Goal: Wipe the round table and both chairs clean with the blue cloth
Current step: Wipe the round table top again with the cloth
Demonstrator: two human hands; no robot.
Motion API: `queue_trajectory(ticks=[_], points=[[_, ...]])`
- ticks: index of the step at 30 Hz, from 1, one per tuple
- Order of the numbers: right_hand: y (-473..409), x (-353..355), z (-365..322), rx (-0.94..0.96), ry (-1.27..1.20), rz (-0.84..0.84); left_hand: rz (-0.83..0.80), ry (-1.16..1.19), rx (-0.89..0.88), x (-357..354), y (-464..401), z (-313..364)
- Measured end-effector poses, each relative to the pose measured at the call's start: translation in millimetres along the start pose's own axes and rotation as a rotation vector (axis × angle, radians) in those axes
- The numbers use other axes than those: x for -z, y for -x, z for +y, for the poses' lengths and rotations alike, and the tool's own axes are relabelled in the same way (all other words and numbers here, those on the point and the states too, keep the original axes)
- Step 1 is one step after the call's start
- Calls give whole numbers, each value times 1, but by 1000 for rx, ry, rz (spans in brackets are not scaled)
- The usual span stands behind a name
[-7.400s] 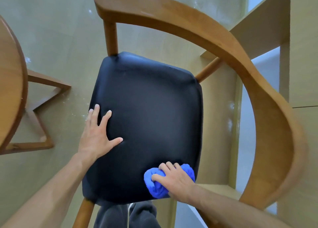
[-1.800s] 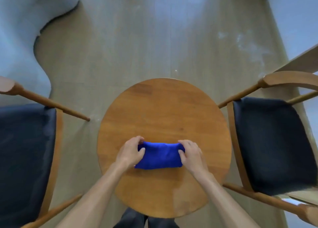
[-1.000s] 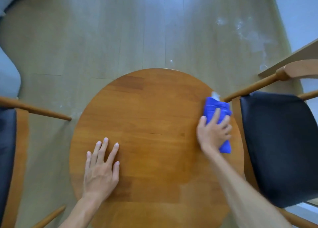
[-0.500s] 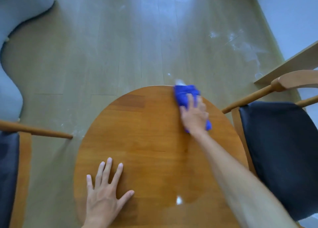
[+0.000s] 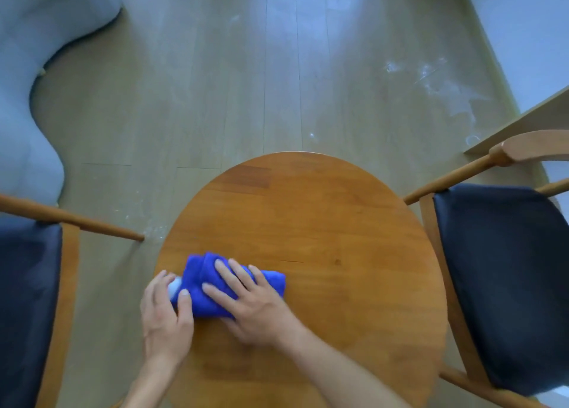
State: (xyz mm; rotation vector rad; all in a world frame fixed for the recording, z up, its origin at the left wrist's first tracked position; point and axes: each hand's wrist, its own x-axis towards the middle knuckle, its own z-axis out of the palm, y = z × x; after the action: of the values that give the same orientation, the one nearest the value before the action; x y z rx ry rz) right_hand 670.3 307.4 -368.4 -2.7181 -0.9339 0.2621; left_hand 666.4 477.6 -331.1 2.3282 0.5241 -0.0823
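Observation:
The round wooden table (image 5: 323,222) fills the lower middle of the head view. A folded blue cloth (image 5: 200,279) lies on its left part, near the rim. My right hand (image 5: 252,303) presses flat on the cloth with straight, spread fingers. My left hand (image 5: 166,318) grips the cloth's left end, fingers and thumb curled round it; a pale label shows there. One chair with a dark seat (image 5: 505,281) stands right of the table. The other chair (image 5: 27,299) stands on the left.
Pale wood floor (image 5: 277,84) stretches beyond the table, with white smears at the upper right. A grey upholstered shape (image 5: 27,68) curves along the upper left. A light wooden shelf edge (image 5: 523,121) runs behind the right chair.
My right hand swept the cloth from the table's far right rim across to the near left side. My left hand left the tabletop and took hold of the cloth's left end.

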Motion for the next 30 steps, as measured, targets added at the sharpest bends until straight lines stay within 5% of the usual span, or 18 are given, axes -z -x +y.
queue_trajectory(ticks=[2,3,7,9,11,14,18,21,26,28,30], points=[[39,16,57,111,106,36,-83,-101,-42,-1,4,-6],[59,24,86,-52,105,113,-139,-160,-40,-4,7,-8],[111,44,156,-1316,-83,367,-238,-238,34,-10,16,-8],[97,41,146,-1635,-165,423,-234,-216,38,-9,14,-7],[62,33,112,-1592,-103,451,-251,-203,20,-8,13,-10],[-1,18,14,-1262,-111,318,-263,-168,-4,-6,12,-14],[-38,12,-69,-922,-382,168,-215,-154,-91,1,7,-10],[2,28,-24,-766,-561,190,-198,-225,-199,-8,8,2],[125,33,102,-1018,-120,103,-145,-304,-239,-67,22,35],[152,25,119,-983,-57,78,-108,-308,-206,-90,27,48],[158,16,125,-935,-89,98,-121,-333,-361,-116,47,65]])
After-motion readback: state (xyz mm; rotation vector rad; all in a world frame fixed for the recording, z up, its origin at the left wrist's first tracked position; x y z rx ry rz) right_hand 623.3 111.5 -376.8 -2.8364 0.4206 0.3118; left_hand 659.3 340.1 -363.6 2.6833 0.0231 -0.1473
